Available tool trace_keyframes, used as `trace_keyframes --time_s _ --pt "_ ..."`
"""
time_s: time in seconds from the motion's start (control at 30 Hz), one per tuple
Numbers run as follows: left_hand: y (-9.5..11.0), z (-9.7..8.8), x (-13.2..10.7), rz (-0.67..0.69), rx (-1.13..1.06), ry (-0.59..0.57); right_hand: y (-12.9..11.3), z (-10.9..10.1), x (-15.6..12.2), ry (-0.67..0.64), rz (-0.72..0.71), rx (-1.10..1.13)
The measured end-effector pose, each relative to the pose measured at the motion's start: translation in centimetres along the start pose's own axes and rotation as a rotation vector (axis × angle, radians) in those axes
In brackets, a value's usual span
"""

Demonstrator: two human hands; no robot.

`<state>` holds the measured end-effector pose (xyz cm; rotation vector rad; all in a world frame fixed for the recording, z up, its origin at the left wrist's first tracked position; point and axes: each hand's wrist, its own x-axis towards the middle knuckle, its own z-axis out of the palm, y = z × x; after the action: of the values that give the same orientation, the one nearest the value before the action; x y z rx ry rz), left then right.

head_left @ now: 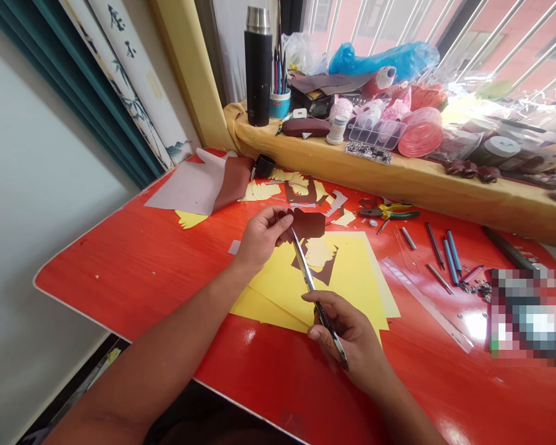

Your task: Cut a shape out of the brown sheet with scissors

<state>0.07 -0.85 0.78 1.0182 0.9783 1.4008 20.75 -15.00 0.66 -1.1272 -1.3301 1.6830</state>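
Note:
My left hand (265,233) pinches a small piece of dark brown paper (309,224) at its left end, above the table. In my right hand (347,330) is a long, slim silver-and-black bladed tool (306,266), seen nearly edge-on; its exact kind cannot be made out. Its tip meets the paper's lower edge, close to my left thumb. Below lie yellow sheets (278,303), on which rests a brown paper scrap with a cut-out (327,272) around a pale yellow piece. The fingers under the brown paper are partly hidden.
Paper scraps (262,191) and a folded brown-and-grey sheet (189,185) lie behind my hands on the red table (115,278). To the right are pliers (387,212), a clear ruler (426,303) and several pens (450,256). A black thermos (258,74) stands on the cluttered windowsill.

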Motion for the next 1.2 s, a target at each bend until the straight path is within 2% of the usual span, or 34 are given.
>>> trace_keyframes --time_s 0.3,0.93,1.2 --pt "-0.46 0.11 0.08 0.012 -0.029 0.022 -0.25 0.18 0.03 0.019 0.026 -0.016" --pt "-0.05 0.31 -0.3 0.035 -0.037 -0.046 -0.24 0.04 0.05 0.012 -0.009 -0.004" --pt "-0.07 0.35 -0.27 0.03 -0.035 -0.038 -0.21 0.1 0.09 0.027 0.016 -0.015"
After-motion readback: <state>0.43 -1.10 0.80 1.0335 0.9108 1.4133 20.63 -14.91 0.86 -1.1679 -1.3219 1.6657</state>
